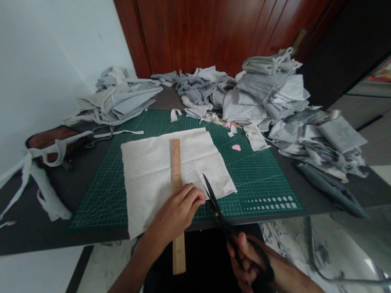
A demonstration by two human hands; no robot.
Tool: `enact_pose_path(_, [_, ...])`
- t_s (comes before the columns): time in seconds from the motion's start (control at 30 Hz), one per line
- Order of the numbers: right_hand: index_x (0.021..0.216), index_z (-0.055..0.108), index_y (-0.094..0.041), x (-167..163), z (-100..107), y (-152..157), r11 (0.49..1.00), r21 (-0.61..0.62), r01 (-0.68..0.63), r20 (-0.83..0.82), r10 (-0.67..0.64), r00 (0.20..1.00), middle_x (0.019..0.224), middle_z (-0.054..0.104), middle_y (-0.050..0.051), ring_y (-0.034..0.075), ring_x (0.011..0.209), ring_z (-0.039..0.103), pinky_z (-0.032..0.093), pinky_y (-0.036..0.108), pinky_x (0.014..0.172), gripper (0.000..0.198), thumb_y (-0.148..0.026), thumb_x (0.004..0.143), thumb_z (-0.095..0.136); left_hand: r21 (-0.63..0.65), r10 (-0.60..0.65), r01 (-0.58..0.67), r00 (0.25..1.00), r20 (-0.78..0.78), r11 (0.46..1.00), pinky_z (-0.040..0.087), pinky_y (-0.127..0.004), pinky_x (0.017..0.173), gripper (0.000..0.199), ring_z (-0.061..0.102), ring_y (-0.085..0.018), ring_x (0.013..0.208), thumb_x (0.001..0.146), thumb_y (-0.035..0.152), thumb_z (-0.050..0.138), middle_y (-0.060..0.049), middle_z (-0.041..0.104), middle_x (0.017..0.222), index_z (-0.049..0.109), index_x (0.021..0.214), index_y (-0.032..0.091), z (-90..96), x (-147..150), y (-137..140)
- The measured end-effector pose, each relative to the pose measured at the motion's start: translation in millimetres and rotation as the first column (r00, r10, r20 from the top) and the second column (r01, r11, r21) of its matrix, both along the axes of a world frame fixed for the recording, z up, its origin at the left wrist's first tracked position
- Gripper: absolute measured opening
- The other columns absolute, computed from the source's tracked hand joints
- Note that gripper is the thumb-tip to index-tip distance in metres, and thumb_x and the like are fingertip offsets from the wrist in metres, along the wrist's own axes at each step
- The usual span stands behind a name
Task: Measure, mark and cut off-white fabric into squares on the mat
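Left hand pinches rectangular off-white cloth, likely limp, best held near those fingertips; right hand grips long black scissors.

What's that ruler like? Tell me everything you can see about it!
The ruler is long, straight and light brown, and looks wooden, with small dark marks on it. It leans slightly, its far end lying on the pale cloth. Its near end pokes out past the table edge. The left-hand grip hides its middle and seems to rest on it.
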State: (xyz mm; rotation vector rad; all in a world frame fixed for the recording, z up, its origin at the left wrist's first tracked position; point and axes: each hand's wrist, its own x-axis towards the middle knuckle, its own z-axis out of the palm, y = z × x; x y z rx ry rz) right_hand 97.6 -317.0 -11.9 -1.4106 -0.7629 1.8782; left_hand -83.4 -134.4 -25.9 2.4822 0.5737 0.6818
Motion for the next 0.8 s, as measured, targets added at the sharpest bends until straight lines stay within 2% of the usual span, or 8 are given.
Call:
enact_pose_path(0.1, [0.094, 0.049, -0.019, 2, 11, 15, 1.0, 0.002, -0.015, 0.062, 0.015, 0.998, 0.061, 0.051, -0.006, 0.009, 0.047, 0.055, 0.038, 0.02, 0.049, 0.085, -0.102, 0.076, 0.044, -0.019, -0.004, 0.004, 1.0, -0.001, 1.0, 0.05, -0.029, 0.081, 0.017, 0.064, -0.017, 0.091, 0.108, 0.014, 0.049, -0.001, 0.064, 0.098, 0.058, 0.096, 0.021, 0.8, 0, 0])
enact_pose_path(0.23, [0.093, 0.047, -0.02, 2, 20, 30, 1.0, -0.026, -0.003, 0.073, 0.005, 0.997, 0.059, 0.051, -0.007, 0.01, 0.045, 0.054, 0.043, 0.022, 0.049, 0.086, -0.103, 0.072, 0.047, -0.029, -0.003, 0.003, 1.0, 0.006, 1.0, 0.051, -0.029, 0.08, 0.017, 0.064, -0.016, 0.09, 0.108, 0.014, 0.047, -0.001, 0.063, 0.096, 0.058, 0.097, 0.021, 1.2, 0, 0])
enact_pose_path(0.53, [0.092, 0.05, -0.02, 0, 23, 46, 1.0, -0.01, -0.001, 0.114, 0.002, 0.993, 0.059, 0.055, -0.006, 0.012, 0.046, 0.058, 0.042, 0.022, 0.048, 0.088, -0.105, 0.069, 0.047, -0.005, -0.018, 0.018, 1.0, 0.022, 1.0, 0.051, -0.029, 0.08, 0.016, 0.065, -0.017, 0.09, 0.109, 0.017, 0.047, -0.001, 0.064, 0.098, 0.058, 0.098, 0.021, 1.9, -2, -1])
enact_pose_path(0.8, [0.094, 0.051, -0.019, -3, 24, 58, 1.0, -0.009, -0.009, 0.145, 0.01, 0.989, 0.059, 0.054, -0.006, 0.012, 0.047, 0.058, 0.044, 0.024, 0.05, 0.092, -0.107, 0.066, 0.046, 0.009, -0.022, 0.021, 0.999, 0.037, 1.0, 0.05, -0.029, 0.081, 0.015, 0.065, -0.017, 0.091, 0.107, 0.012, 0.049, -0.001, 0.064, 0.098, 0.058, 0.1, 0.02, 2.2, -2, -2])
